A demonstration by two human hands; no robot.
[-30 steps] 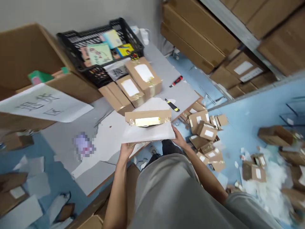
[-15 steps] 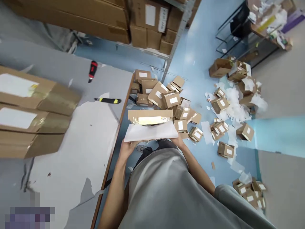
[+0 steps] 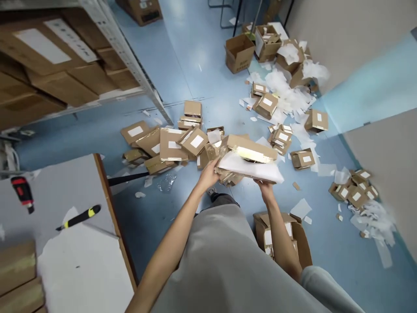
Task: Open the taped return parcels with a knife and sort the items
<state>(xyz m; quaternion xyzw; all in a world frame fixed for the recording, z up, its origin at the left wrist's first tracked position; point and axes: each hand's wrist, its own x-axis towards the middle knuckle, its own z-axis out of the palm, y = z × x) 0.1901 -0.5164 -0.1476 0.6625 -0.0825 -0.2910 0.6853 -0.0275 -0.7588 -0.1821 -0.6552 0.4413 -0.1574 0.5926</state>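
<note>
In front of my body I hold an opened cardboard box (image 3: 234, 142) with a white sheet (image 3: 249, 168) sticking out along its near side and a pale yellow strip across it. My left hand (image 3: 208, 176) is closed on the box's left end, where clear tape hangs loose. Beneath the near right edge, my right hand (image 3: 266, 189) grips the same box, its fingers partly hidden. The box tilts slightly down to the right. On the table lie a black-and-yellow utility knife (image 3: 81, 217) and a red-and-black utility knife (image 3: 22, 193), both away from my hands.
Several opened boxes (image 3: 174, 144) lie on the floor ahead, below the metal shelf (image 3: 130, 61). Torn white paper (image 3: 283, 89) and more boxes spread along the wall. A larger carton (image 3: 302, 243) with small boxes stands by my right forearm. The table's wooden edge (image 3: 115, 221) runs at my left.
My view has turned right, away from the table, and both hands have swung right with the box. The box was level and is now tilted. The large carton has come into view.
</note>
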